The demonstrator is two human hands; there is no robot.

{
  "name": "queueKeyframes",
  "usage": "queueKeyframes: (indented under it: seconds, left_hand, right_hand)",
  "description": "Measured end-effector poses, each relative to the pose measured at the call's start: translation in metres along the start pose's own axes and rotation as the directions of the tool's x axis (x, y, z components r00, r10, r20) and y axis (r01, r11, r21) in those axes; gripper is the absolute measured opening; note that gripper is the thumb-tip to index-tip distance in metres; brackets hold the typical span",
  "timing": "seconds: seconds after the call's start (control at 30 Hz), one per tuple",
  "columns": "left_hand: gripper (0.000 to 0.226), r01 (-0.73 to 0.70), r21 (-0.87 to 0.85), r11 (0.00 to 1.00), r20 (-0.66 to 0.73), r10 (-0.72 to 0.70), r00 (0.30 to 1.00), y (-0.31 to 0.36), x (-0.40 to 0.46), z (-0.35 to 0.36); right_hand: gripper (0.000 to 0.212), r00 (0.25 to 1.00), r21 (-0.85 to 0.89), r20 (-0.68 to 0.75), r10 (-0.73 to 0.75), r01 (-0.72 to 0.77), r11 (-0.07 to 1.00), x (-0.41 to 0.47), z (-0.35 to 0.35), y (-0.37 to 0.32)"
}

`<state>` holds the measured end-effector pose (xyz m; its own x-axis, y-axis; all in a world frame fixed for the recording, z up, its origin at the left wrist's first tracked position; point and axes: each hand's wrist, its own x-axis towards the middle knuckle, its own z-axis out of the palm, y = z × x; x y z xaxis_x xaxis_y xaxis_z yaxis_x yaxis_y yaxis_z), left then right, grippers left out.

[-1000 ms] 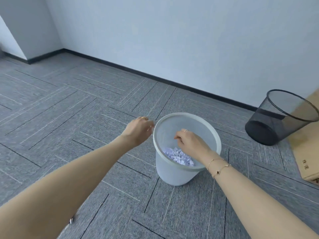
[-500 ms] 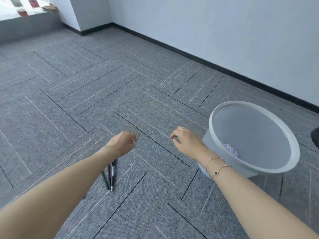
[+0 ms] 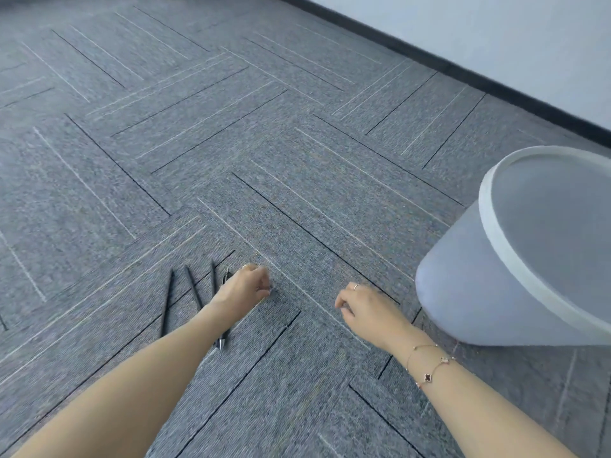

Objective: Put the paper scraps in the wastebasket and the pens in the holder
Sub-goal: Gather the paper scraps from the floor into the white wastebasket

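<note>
The head view looks down on a grey carpeted floor (image 3: 297, 160) with the white wastebasket (image 3: 463, 292) as the landmark at the right edge. No paper scraps show on the carpet around it, so that half of the job looks done, though the basket's inside is not visible from this angle. The pens (image 3: 167, 302) are what is left: several dark ones lie loose on the floor well to the left of the wastebasket, and no holder is in view. The left hand (image 3: 243, 292) hovers over the rightmost pens, on the far side from the basket, fingers (image 3: 261, 285) curled loosely inward with nothing seen pinched between them; one pen tip pokes out just below its wrist. The right hand (image 3: 367, 307) hangs between the pens and the wastebasket, near the basket's wall, also loosely curled and apparently empty.
</note>
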<state>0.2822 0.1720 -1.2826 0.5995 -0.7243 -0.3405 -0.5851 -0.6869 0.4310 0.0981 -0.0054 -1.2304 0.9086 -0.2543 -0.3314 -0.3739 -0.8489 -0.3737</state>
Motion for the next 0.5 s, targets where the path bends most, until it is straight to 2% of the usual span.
queueKeyframes:
  seconds: [0.13, 0.27, 0.37, 0.5]
  left_hand:
    - [0.011, -0.042, 0.035, 0.998, 0.027, 0.041, 0.999, 0.0, 0.002, 0.0]
    - [0.014, -0.054, 0.132, 0.99, 0.07, 0.045, 0.997, 0.006, 0.003, 0.0]
    - [0.017, -0.037, 0.136, 0.99, 0.075, 0.026, 0.997, 0.02, -0.001, -0.002]
    - [0.017, -0.173, 0.09, 0.981, -0.008, 0.174, 0.985, 0.076, 0.001, -0.037]
  right_hand:
    - [0.019, 0.999, 0.026, 0.014, 0.04, -0.041, 0.999, -0.009, 0.0, 0.017]
    - [0.019, 0.998, 0.033, -0.031, 0.057, -0.056, 0.998, -0.015, -0.009, 0.025]
    - [0.02, 0.996, 0.033, -0.07, 0.047, -0.045, 0.998, -0.022, -0.026, 0.022]
    - [0.023, 0.985, 0.044, -0.175, 0.004, 0.004, 0.999, -0.036, -0.069, 0.01]
